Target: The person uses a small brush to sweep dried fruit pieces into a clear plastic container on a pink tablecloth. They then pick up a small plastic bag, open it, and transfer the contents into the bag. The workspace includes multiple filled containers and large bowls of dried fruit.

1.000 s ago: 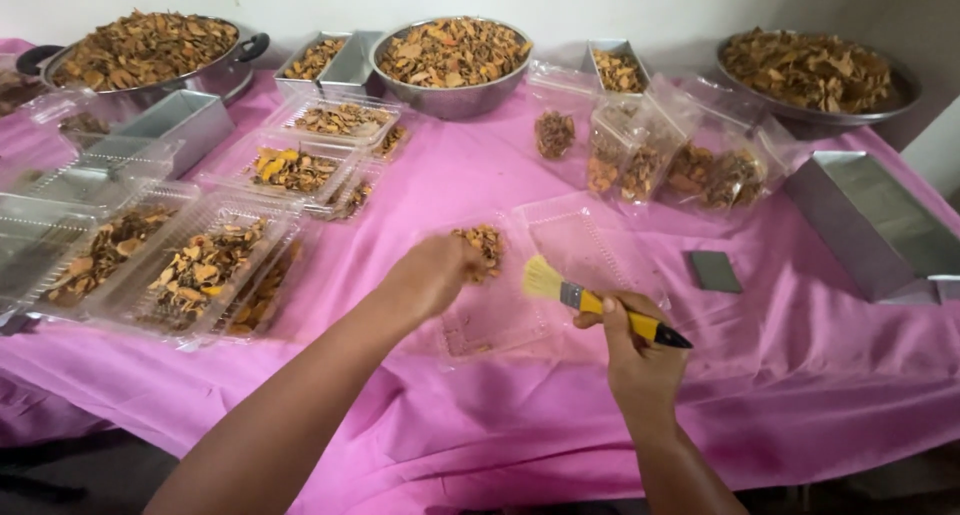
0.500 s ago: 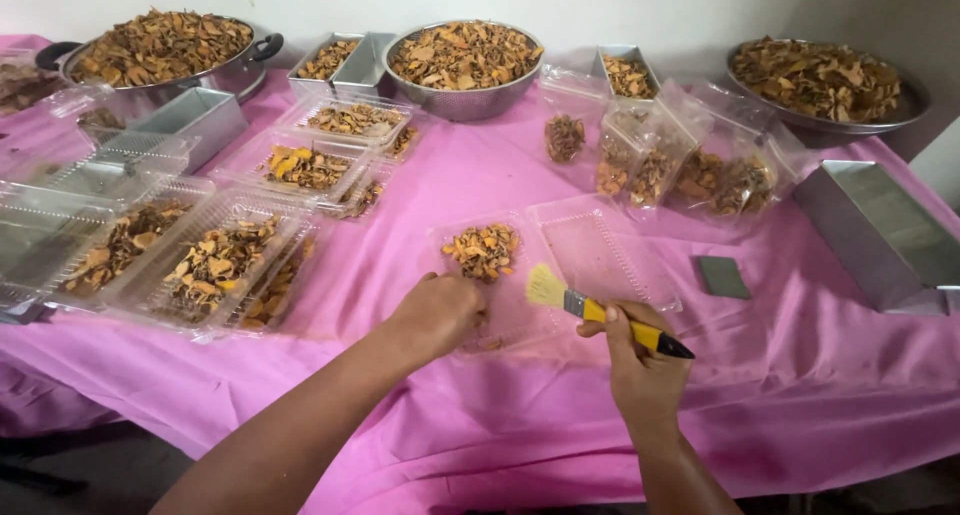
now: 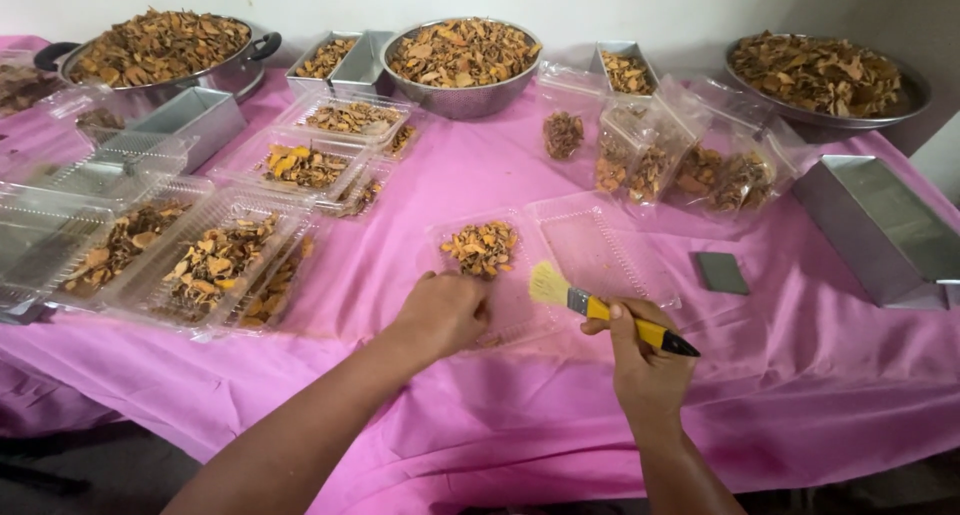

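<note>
My right hand (image 3: 645,360) grips a small brush (image 3: 600,310) with a yellow and black handle, its pale bristles resting on an open clear plastic clamshell box (image 3: 590,250). A heap of dried orange-brown pieces (image 3: 482,248) lies in the box's left half. My left hand (image 3: 442,313) is curled with its fingers on the near edge of that half, just below the heap. Whether it holds anything I cannot see.
On the pink tablecloth (image 3: 800,375), filled clear boxes (image 3: 215,265) crowd the left. Metal bowls (image 3: 462,60) and a pot (image 3: 165,55) of dried pieces line the back. Filled bags (image 3: 700,170) lie at right, beside a metal tin (image 3: 880,230) and a small dark block (image 3: 720,272).
My left hand has drawn back from the heap toward me, to the box's near edge. The brush in my right hand has stayed nearly where it was.
</note>
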